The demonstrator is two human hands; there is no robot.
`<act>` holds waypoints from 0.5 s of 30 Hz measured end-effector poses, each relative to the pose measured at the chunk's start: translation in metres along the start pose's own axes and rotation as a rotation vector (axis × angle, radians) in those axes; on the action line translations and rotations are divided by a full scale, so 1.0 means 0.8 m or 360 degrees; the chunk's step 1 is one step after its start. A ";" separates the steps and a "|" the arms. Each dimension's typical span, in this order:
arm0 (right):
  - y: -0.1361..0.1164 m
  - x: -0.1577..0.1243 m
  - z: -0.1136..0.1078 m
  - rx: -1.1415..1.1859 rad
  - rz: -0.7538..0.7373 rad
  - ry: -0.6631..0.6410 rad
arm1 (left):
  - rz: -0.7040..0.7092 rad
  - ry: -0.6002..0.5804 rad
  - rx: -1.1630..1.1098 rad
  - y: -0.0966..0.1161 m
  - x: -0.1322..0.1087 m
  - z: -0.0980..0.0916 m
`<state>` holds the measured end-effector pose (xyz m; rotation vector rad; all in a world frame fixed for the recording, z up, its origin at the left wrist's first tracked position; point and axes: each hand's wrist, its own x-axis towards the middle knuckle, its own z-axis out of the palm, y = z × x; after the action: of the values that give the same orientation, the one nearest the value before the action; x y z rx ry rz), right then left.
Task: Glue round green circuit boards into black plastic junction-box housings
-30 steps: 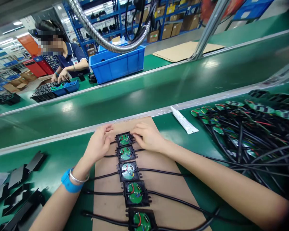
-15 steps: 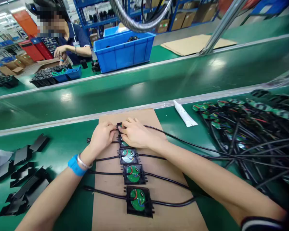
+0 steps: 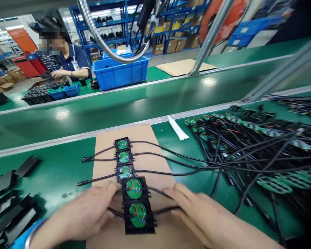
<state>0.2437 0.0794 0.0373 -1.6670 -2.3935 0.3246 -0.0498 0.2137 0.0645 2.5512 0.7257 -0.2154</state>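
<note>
Several square black housings with round green circuit boards stand in a column on a brown cardboard sheet (image 3: 103, 152), black cables leaving both sides. My left hand (image 3: 85, 211), blurred, is curled at the left of the two closest units, where their cables run into its fingers. On the other side, my right hand (image 3: 197, 211) has its fingers closed round the right-hand cables of the same two. These are the nearest housing (image 3: 139, 216) and the one behind it, a second housing (image 3: 134, 188). Farther back sit a third housing (image 3: 125, 172), another housing (image 3: 124, 157) and the farthest housing (image 3: 122, 143).
Right of the cardboard lies a white tube (image 3: 178, 128), then a heap of wired green boards and black cables (image 3: 223, 152). Black plastic covers (image 3: 5, 183) lie at left. Beyond the green divider are a blue bin (image 3: 120, 74) and a co-worker (image 3: 74, 62). A metal hose (image 3: 101, 41) hangs overhead.
Both hands have come away from the farthest housing and moved nearer, to the sides of the two closest ones. The farthest units are now uncovered. The camera view has shifted.
</note>
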 end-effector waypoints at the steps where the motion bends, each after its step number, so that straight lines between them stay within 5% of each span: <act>1: 0.005 0.017 -0.010 -0.0005 0.0076 0.0059 | -0.0077 -0.0006 0.0011 -0.008 0.005 -0.016; 4: 0.032 0.082 -0.032 0.0088 0.0250 0.0087 | -0.0313 0.0225 0.0095 -0.045 0.032 -0.051; 7: 0.069 0.124 -0.038 0.0135 0.0241 0.0004 | -0.0241 0.0288 0.0233 -0.088 0.055 -0.051; 11: 0.094 0.103 -0.029 -0.0149 0.0311 -0.0206 | -0.0169 0.0250 0.0490 -0.128 0.055 -0.016; 15: 0.095 0.059 -0.009 -0.0471 0.0463 -0.0270 | -0.0299 0.0269 0.0551 -0.129 0.048 0.005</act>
<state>0.2981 0.1499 0.0240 -2.2107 -2.4098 0.1660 -0.0720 0.3062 0.0093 2.8523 1.0763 -0.2033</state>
